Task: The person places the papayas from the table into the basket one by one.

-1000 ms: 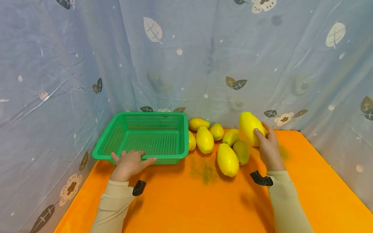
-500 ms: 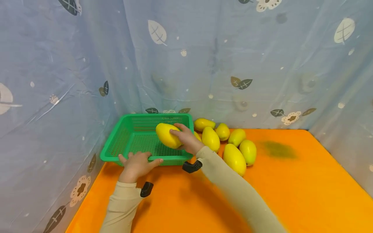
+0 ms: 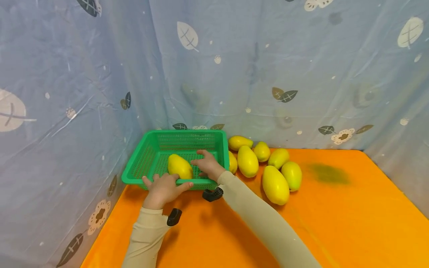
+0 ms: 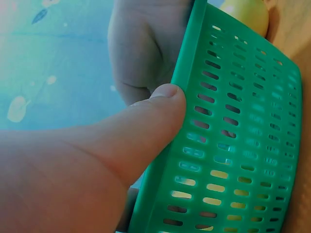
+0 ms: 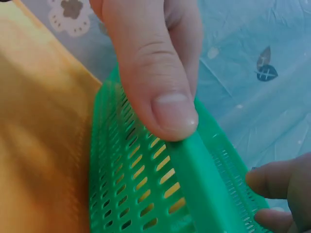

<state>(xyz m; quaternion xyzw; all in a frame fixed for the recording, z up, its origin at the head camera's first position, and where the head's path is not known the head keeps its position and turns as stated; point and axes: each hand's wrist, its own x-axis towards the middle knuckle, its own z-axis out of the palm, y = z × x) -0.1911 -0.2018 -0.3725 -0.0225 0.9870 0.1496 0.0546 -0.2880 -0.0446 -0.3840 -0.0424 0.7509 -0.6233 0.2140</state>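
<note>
The left hand grips the near rim of the green plastic basket at its 6 o'clock, thumb on the rim and other fingers over the inner side. A yellow mango lies inside, toward 6 o'clock. At the mango's 3 o'clock, just beside it, the right hand hovers inside the basket, fingers loose and holding nothing. Seven more mangoes sit on the orange tabletop around the basket's 3 o'clock.
</note>
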